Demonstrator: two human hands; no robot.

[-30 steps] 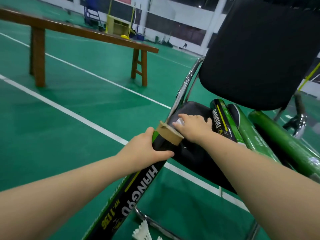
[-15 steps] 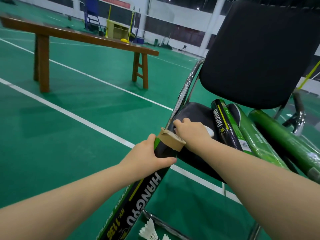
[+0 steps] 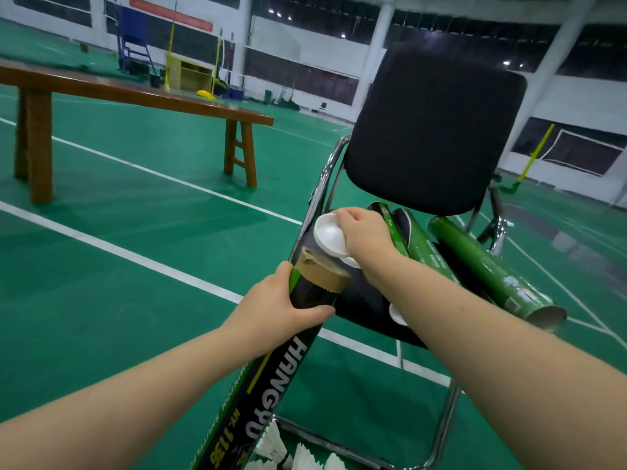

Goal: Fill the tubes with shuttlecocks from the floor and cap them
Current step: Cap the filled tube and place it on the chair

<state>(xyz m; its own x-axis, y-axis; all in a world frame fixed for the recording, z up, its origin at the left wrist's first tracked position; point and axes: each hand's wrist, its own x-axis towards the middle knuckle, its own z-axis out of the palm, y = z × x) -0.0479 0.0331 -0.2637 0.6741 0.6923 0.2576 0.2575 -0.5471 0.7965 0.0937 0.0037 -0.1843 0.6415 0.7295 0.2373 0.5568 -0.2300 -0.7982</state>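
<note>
Your left grip (image 3: 281, 307) is wrapped round the tube (image 3: 298, 354) just below its brown mouth, thumb across the front and fingers behind. Holding it that high steadies the end that matters, so the rim won't wander when a lid meets it. The tube slants, mouth up beside the chair (image 3: 434, 130) and foot down toward the floor (image 3: 135, 266). The mouth faces away from you, so I cannot tell how full it is.

Your right grip (image 3: 364, 232) pinches a white cap (image 3: 329, 237) by its edge, clear above the seat (image 3: 359, 300) and just beyond the tube's mouth. The cap's hollow side seems turned toward you, so it probably needs tipping over the rim before you press.

Two spare caps (image 3: 397, 314) lie on the seat, one under your right wrist and one nearer the front edge, handy for later tubes. Three other tubes (image 3: 481, 266) lie side by side on the seat to the right of your arm. The outermost one's open end pokes past the front edge, so it looks uncapped.

Shuttlecocks (image 3: 271, 446) sit on the floor by the tube's foot, yet to be gathered.
</note>
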